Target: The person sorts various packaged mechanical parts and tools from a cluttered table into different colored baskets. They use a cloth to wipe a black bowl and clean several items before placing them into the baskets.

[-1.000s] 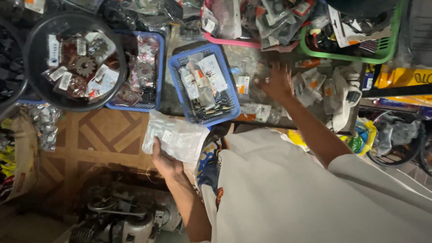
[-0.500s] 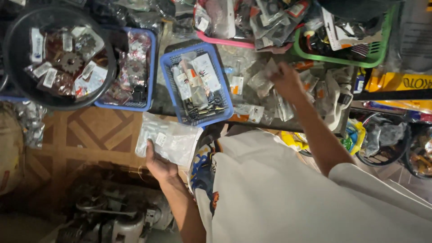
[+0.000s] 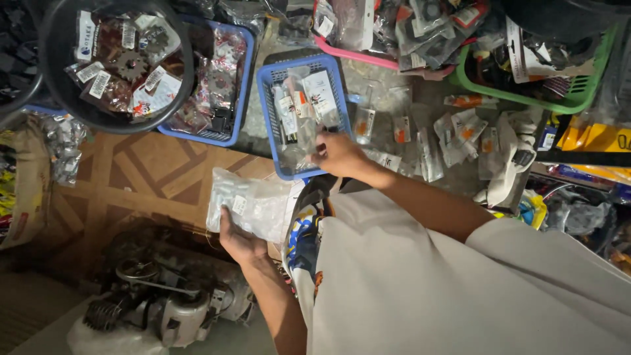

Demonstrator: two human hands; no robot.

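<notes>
Right hand pulled back from the loose packets to the blue basket; left holds the clear bag.

I see the blue basket [image 3: 273, 82] just ahead of my right hand [image 3: 338, 154], which a second ago reached further out over the scattered small packets [image 3: 460, 128]; now it sits at the basket's near edge, fingers curled together on the bagged parts there, though I can't tell what they pinch. That reads as sorting into or out of the basket. My left hand [image 3: 238, 238] grips the clear bag of small parts [image 3: 253, 204] from below, thumb over its edge, same as before.
</notes>
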